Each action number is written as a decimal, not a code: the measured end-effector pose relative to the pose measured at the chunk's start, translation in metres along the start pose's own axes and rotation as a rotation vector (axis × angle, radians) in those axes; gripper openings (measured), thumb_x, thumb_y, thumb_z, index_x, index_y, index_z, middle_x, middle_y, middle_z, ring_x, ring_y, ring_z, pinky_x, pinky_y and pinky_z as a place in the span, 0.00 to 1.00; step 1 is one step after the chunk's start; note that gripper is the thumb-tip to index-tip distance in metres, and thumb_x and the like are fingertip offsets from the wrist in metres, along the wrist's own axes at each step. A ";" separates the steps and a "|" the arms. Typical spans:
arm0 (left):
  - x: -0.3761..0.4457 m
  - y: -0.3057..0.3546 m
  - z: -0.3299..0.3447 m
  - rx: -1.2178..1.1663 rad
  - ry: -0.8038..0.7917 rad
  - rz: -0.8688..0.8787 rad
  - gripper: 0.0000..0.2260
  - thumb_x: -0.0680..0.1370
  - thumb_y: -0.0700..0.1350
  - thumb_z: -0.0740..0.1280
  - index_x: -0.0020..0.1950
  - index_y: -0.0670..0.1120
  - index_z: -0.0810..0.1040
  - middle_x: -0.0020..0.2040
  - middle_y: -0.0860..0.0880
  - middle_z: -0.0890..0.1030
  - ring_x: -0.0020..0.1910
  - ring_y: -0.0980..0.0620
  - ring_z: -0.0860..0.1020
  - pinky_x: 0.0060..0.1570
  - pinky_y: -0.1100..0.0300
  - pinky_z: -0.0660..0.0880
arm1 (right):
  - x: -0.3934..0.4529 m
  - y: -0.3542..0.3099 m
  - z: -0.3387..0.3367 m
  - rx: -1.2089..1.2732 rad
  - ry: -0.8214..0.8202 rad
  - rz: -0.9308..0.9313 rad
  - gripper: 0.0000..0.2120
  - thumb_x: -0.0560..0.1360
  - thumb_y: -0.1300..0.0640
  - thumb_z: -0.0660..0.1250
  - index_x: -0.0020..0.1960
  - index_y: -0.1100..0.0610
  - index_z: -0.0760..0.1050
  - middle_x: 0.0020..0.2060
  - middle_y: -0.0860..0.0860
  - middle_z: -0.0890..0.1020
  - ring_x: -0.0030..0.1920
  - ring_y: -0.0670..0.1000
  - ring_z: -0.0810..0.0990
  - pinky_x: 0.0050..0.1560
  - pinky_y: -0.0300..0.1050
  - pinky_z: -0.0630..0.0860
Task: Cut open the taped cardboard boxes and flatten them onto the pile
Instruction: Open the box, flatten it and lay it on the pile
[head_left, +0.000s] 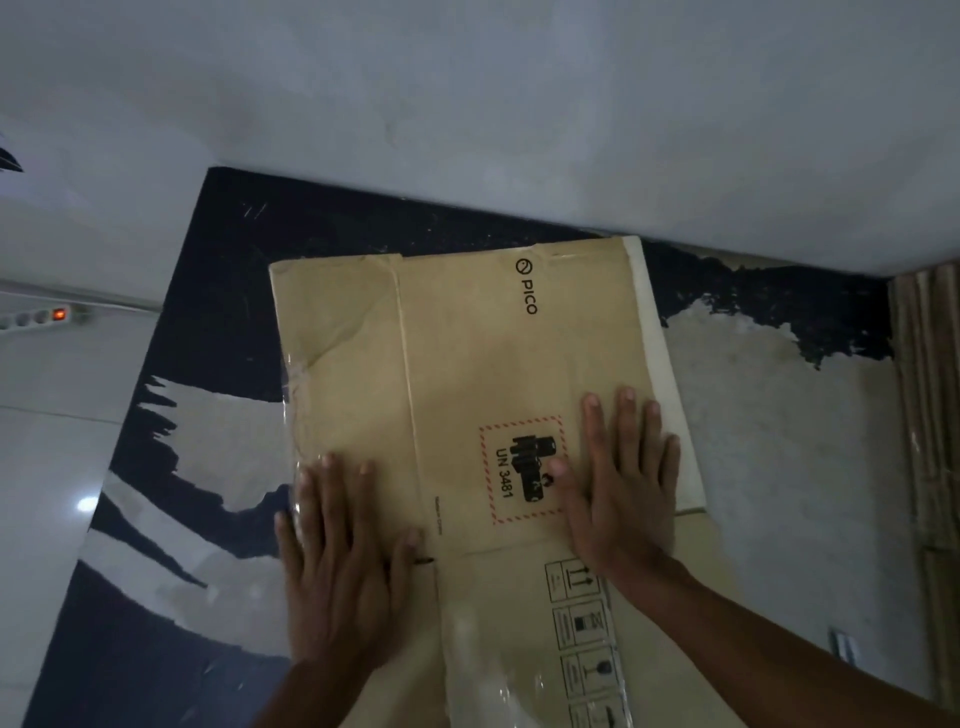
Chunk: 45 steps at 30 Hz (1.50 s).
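Note:
A flattened brown cardboard box (467, 364) printed with "PICO" and a red-framed "UN 3481" label lies on the floor mat. My left hand (343, 561) presses flat on its near left part, fingers straight and spread. On the right, my right hand (623, 478) presses flat beside the label, fingers straight. Clear tape (488, 670) clings to the near flap, which carries handling symbols. A pale sheet (670, 374) shows under the box's right edge. No cutting tool is visible.
The box rests on a worn black-and-grey mat (208, 322) against a pale wall (519, 104). A power strip with a lit orange switch (60, 314) sits at the left on white floor tiles. A bamboo-like strip (930, 415) runs along the right edge.

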<state>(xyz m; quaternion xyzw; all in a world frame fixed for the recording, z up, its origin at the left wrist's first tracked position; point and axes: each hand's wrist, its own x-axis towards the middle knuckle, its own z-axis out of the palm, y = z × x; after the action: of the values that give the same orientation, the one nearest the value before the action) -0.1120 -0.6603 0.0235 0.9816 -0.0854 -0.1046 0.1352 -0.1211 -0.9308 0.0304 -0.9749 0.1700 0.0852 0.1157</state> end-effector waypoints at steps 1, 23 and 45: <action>-0.001 -0.002 0.000 -0.015 -0.004 0.009 0.35 0.79 0.63 0.49 0.82 0.48 0.46 0.82 0.44 0.46 0.81 0.42 0.45 0.75 0.35 0.48 | -0.001 0.002 0.000 0.014 0.003 -0.003 0.35 0.80 0.35 0.46 0.81 0.48 0.41 0.80 0.54 0.40 0.79 0.58 0.36 0.77 0.64 0.42; 0.014 0.006 -0.077 -0.683 -0.160 -0.709 0.28 0.62 0.62 0.66 0.55 0.46 0.76 0.52 0.43 0.79 0.54 0.36 0.77 0.57 0.44 0.74 | -0.028 0.059 -0.061 0.824 -0.118 0.630 0.27 0.80 0.53 0.66 0.76 0.56 0.64 0.73 0.55 0.68 0.71 0.57 0.68 0.69 0.51 0.67; -0.046 0.147 -0.171 -0.944 0.269 -0.141 0.10 0.80 0.42 0.67 0.59 0.39 0.76 0.52 0.43 0.80 0.50 0.43 0.79 0.52 0.47 0.77 | -0.135 0.123 -0.202 0.897 0.397 0.370 0.12 0.81 0.63 0.60 0.63 0.62 0.75 0.53 0.55 0.79 0.55 0.56 0.78 0.52 0.43 0.71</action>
<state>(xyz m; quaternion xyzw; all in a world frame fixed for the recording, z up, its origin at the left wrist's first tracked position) -0.1376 -0.7484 0.2341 0.8213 0.0562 -0.0132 0.5676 -0.2640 -1.0529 0.2277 -0.7807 0.3779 -0.1632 0.4702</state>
